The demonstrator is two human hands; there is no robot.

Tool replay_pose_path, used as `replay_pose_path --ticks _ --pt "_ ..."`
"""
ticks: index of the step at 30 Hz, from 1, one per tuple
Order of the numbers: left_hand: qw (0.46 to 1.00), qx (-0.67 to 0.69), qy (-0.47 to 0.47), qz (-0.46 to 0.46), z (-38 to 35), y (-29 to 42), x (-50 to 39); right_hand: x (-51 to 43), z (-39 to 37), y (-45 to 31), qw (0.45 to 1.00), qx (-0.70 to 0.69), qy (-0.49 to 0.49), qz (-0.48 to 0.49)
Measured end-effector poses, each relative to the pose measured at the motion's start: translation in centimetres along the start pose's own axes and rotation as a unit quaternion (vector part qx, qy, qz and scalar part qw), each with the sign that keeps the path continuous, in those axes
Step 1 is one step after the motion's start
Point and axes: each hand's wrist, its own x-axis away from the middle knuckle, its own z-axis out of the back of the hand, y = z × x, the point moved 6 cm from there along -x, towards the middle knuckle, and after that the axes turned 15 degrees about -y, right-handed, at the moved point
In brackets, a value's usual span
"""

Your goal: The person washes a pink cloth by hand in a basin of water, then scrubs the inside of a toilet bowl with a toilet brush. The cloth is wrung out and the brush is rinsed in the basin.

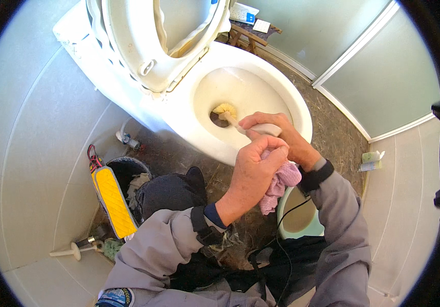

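Observation:
My right hand grips the pale handle of a toilet brush. Its yellowish bristles sit at the drain opening inside the white toilet bowl. Just in front, my left hand is closed around a bunched pink cloth, which hangs down below the fingers. Both hands are over the bowl's front rim, close together. The toilet seat and lid stand raised at the back.
A pail of murky water stands under my right forearm. At the left are a dark bin, a yellow quilted pouch, and a valve. A small wooden stool holds packages. Two containers are by the right wall.

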Motion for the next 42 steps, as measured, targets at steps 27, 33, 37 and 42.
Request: replay_pose_path --ticks 27,33,37,42 --pt "1.0 0.004 0.017 0.004 1.3 -0.2 0.3 2.0 2.3 -2.3 0.993 0.031 0.024 -0.11" --pt "1.0 -0.005 0.023 0.012 1.0 -0.1 -0.1 1.4 2.0 -2.0 0.999 0.017 -0.004 -0.037" --pt "0.999 -0.009 0.025 0.03 1.4 -0.1 0.4 4.1 2.1 -0.4 0.994 -0.049 0.011 -0.094" --pt "0.996 -0.078 0.009 0.046 1.3 -0.8 0.1 8.2 3.5 1.5 0.922 -0.246 0.263 -0.141"
